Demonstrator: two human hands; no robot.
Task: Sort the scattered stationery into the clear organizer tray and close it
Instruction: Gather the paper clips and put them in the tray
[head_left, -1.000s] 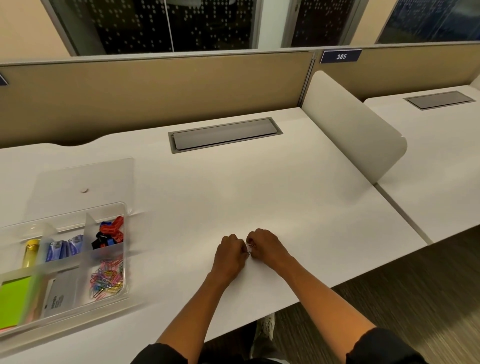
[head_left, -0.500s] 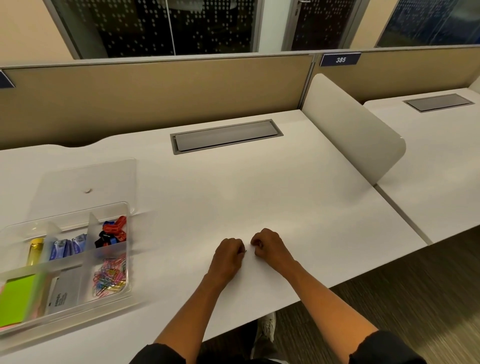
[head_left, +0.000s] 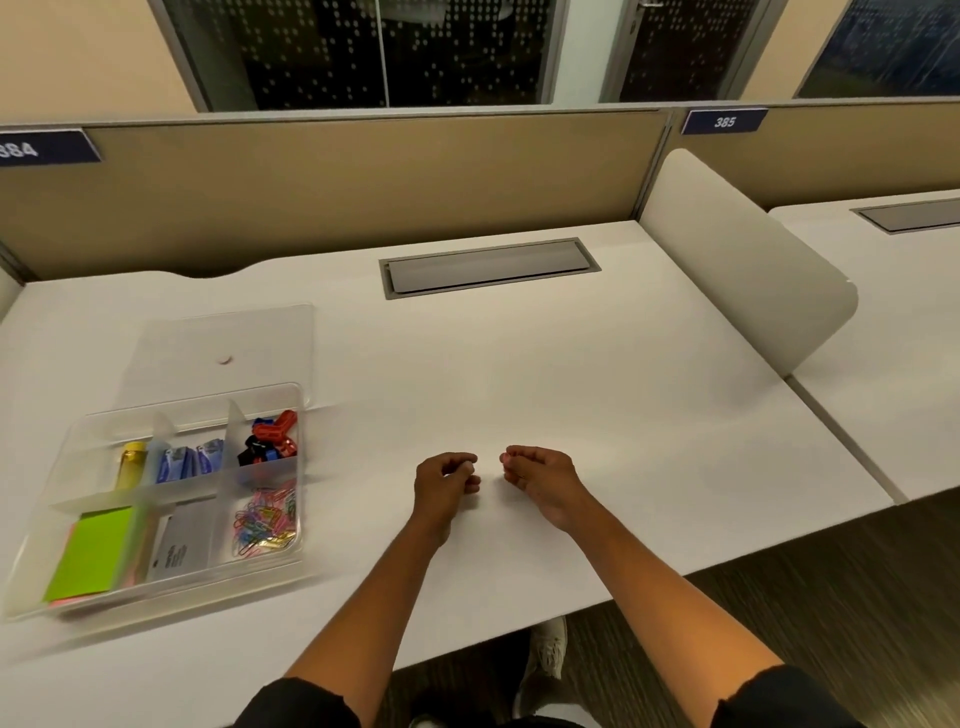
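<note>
your left hand (head_left: 445, 480) and right hand (head_left: 540, 475) hovered near each other over the surface (head_left: 571, 395), fingers curled; whether either grip pinched anything, i cannot tell. the tray (head_left: 67, 519) sat well left, lid (head_left: 223, 348) open behind it, clips (head_left: 265, 522) inside.

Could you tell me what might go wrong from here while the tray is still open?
The lid lies flat on the desk behind the organizer tray, so closing still remains. The paper clips are heaped loosely; jostling the tray could spill them. Both the left hand and right hand are curled; any small item pinched there is hidden and could drop.
</note>
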